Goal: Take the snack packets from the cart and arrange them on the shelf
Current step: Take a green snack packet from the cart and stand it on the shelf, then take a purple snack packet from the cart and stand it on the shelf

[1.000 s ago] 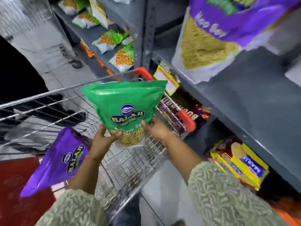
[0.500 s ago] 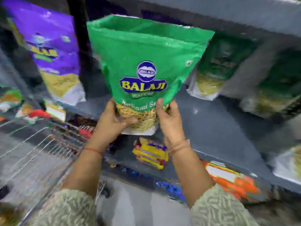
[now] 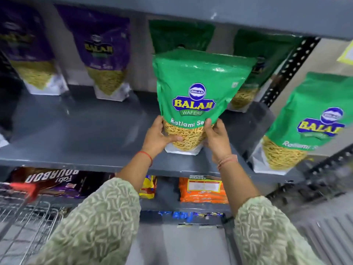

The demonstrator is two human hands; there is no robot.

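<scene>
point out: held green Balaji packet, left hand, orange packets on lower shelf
green Balaji Ratlami Sev snack packet (image 3: pixel 198 88), head view, upper front panel
left hand (image 3: pixel 158 137), head view, back of hand
orange plastic packets (image 3: pixel 203 196), head view, front face

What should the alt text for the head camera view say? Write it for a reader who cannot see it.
Two hands, left hand and right hand, hold a green snack packet upright by its bottom corners at the front of a grey shelf. Purple packets and more green packets already stand there. A wire cart sits lower left.
</scene>
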